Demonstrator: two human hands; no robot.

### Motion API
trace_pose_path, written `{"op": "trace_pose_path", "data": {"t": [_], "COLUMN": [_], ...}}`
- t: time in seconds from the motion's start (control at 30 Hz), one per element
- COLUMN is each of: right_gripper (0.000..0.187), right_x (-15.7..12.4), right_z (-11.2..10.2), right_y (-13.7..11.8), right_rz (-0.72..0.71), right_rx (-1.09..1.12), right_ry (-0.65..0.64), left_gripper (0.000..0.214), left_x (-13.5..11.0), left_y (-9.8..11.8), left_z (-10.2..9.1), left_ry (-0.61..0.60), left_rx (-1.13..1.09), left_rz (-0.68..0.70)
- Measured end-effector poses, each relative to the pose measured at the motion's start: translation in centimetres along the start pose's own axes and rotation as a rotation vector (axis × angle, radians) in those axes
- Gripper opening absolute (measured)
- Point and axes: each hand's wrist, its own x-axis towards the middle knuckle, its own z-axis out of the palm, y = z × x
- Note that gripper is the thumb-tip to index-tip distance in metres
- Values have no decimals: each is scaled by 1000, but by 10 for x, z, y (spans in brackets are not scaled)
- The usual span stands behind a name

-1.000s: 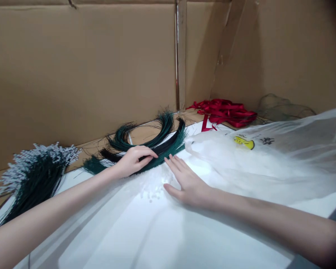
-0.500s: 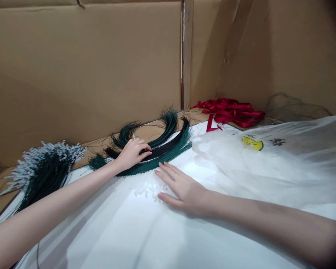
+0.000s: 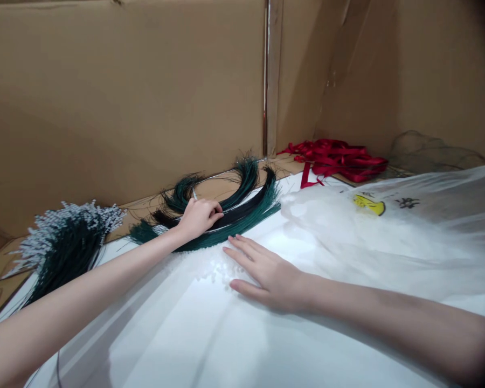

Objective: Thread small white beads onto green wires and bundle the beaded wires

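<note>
My left hand (image 3: 202, 217) rests over curved bundles of thin strands, its fingers curled and pinched together. Whatever is between the fingertips is too small or hidden to make out. Under and beside it lie a black strand bundle (image 3: 242, 212) and a dark green strand bundle (image 3: 230, 231). A slim pale stick (image 3: 194, 193) pokes up just behind the knuckles. My right hand (image 3: 267, 272) lies flat with fingers apart, palm down on the white sheet (image 3: 178, 328). Its fingertips are close to a spread of small white beads (image 3: 214, 267).
At left lies a bunch of dark green stems with white-beaded tips (image 3: 70, 237). Red ribbon (image 3: 339, 159) is heaped at the back right. A clear plastic bag (image 3: 408, 237) with a yellow print covers the right side. Cardboard walls (image 3: 125, 97) rise behind and to the right.
My left hand's fingers have curled closer together over the black bundle, and the hand has moved slightly to the right. My right hand stays flat. The view has shifted a little.
</note>
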Motion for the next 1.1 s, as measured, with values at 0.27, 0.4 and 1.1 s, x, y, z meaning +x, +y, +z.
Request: {"op": "trace_pose_path", "data": {"t": [0.27,0.4,1.1], "right_gripper": [71,70,68], "right_x": [1,0,-1], "right_z": [0,1,2], "right_y": [-1,0,0], "right_rz": [-1,-7,-3], "right_rx": [15,24,27], "right_ry": [8,14,32], "left_gripper": [16,21,15], "left_x": [6,7,18], "left_y": [-2,-3,-4], "left_z": [1,-2,-1], "left_ry": [15,42,101], "left_rx": [-123,-224,-77], "left_rz": [-66,-60,-121]}}
